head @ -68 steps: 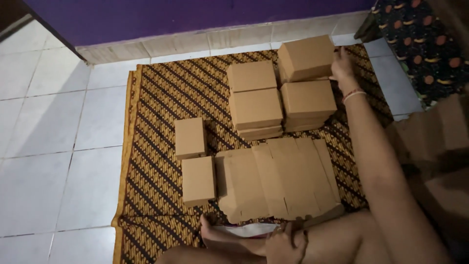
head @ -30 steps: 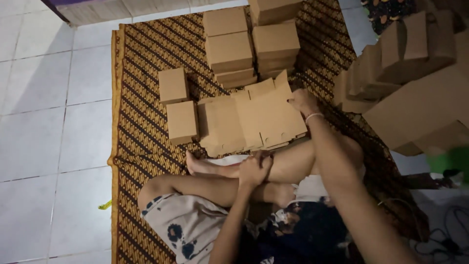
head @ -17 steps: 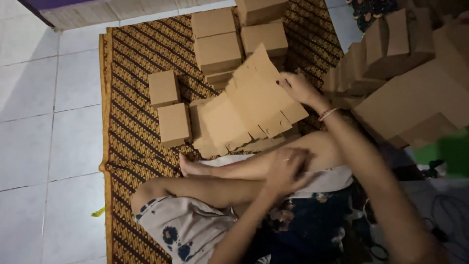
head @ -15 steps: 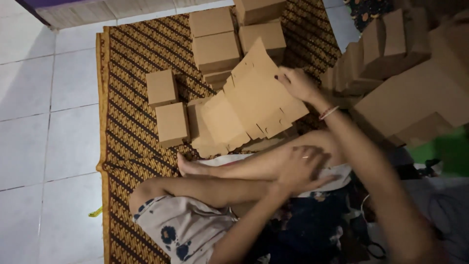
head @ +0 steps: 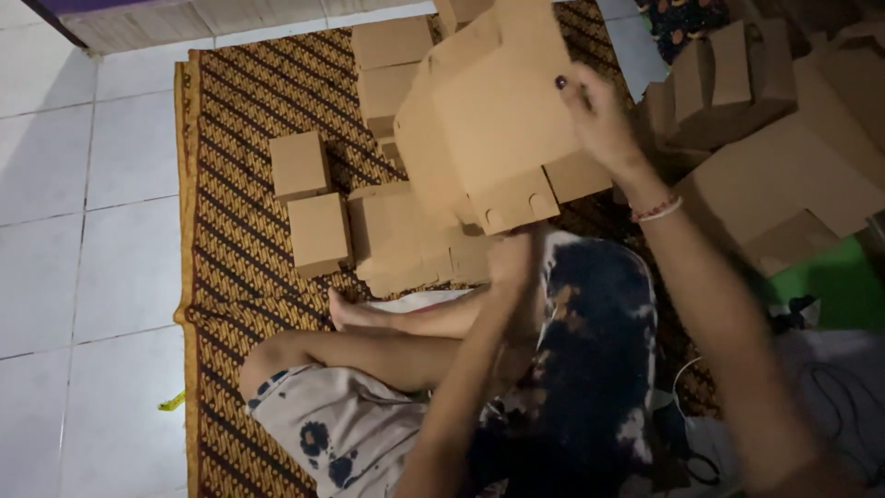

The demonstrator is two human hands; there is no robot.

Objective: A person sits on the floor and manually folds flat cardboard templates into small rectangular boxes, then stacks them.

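A flat, unfolded cardboard box blank [head: 498,120] is held raised above the lap, tilted, its tabbed lower edge pointing toward the person. The right hand [head: 599,115] grips the blank's right edge, fingers closed over the top face, forearm running down and to the right with a bracelet [head: 656,210] at the wrist. The left hand [head: 512,258] meets the blank's lower edge from beneath; its grip is blurred and cannot be determined. Directly below the blank, left of the left hand, lies a stack of further flat blanks [head: 406,240] on the patterned mat [head: 230,101]. Farther left of that stack sit two small closed boxes [head: 309,198], side by side, contents not visible. Beyond the blank, closed boxes are stacked [head: 392,60]. Right of the right hand, more cardboard pieces [head: 784,157] are heaped.
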